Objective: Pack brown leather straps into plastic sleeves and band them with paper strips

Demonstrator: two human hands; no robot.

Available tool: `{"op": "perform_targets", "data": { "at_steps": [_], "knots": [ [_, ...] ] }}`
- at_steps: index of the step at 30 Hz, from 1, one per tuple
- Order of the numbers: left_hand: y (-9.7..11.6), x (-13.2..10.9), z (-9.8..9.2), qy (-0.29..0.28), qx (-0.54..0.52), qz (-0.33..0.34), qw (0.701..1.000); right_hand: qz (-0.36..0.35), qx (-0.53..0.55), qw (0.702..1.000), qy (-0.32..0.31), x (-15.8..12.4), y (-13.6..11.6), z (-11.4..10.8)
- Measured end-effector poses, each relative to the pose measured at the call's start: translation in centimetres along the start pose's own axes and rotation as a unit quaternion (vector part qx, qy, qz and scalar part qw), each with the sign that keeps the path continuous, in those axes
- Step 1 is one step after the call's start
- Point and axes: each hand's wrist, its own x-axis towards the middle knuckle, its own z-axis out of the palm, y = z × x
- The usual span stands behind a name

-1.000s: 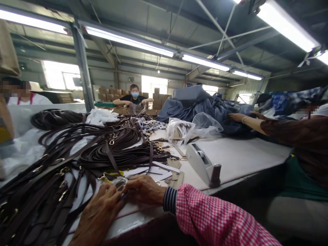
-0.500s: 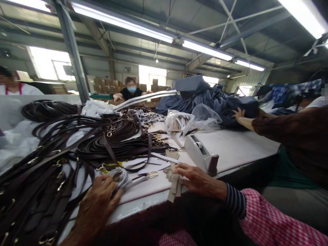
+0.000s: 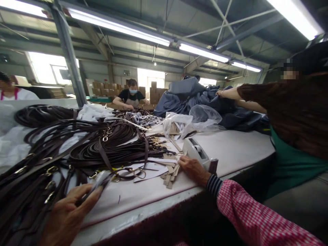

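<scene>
My left hand [image 3: 73, 206] is closed around a dark leather strap [image 3: 104, 181] partly covered in whitish wrapping. A length of that strap appears to run right toward a gold ring, though I cannot make out the join. Beige card strips [image 3: 169, 177] lie in a loose, overlapping pile near the table's front edge. At the pile's right side, my right hand [image 3: 193, 168] has its fingers bent and pressed together on the end of a strip. Just behind that hand stands a white tape dispenser [image 3: 196, 150].
Bundles of dark leather straps [image 3: 110, 148] with gold clasps cover the table's left side. Clear plastic bags [image 3: 179, 121] lie at the middle. Behind them rises a heap of blue-grey fabric [image 3: 179, 94], handled by a co-worker [image 3: 289, 112] at right. Another person [image 3: 129, 95] works across the table.
My left hand has lifted the wrapped strap and drawn it left toward me. My right hand has shifted to the pile's right edge, its fingers drawn together. The co-worker's hands moved up the fabric.
</scene>
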Motion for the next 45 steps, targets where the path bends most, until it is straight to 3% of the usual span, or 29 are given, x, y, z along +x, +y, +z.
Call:
{"op": "perform_targets", "data": {
  "at_steps": [4,9,13,17,22,31,35,38,41,45],
  "knots": [
    [3.1,-0.4,-0.8,0.016,-0.075,-0.026,0.997,0.027,-0.003,1.000,0.004,0.7,-0.2,0.3],
    [4.9,0.6,-0.6,-0.181,-0.166,-0.090,0.965,0.040,0.014,0.999,-0.023,1.5,0.5,-0.5],
    [5.4,0.9,0.3,-0.243,-0.261,-0.129,0.925,0.007,0.031,0.997,-0.070,1.7,1.3,-1.5],
    [6.7,0.5,0.9,-0.211,-0.339,-0.164,0.902,-0.012,0.035,0.995,-0.094,1.8,1.4,-1.8],
    [7.4,0.6,1.1,-0.148,-0.387,-0.180,0.892,0.020,0.056,0.997,-0.058,2.2,1.3,-1.6],
    [6.7,0.8,0.9,-0.189,-0.411,-0.147,0.880,0.033,0.183,0.982,-0.023,2.2,1.8,-2.3],
    [6.9,0.8,1.4,-0.197,-0.442,-0.149,0.862,0.071,0.184,0.979,0.059,2.5,0.8,-4.0],
    [7.3,1.0,1.8,-0.185,-0.464,-0.152,0.853,0.071,0.204,0.970,0.111,3.2,-2.4,-5.8],
    [7.6,1.3,2.0,-0.175,-0.489,-0.155,0.840,0.055,0.361,0.929,0.067,3.4,-7.3,-7.5],
    [7.9,1.2,1.9,-0.191,-0.488,-0.128,0.842,0.090,0.607,0.782,-0.109,3.6,-13.0,-8.0]
  ]
}}
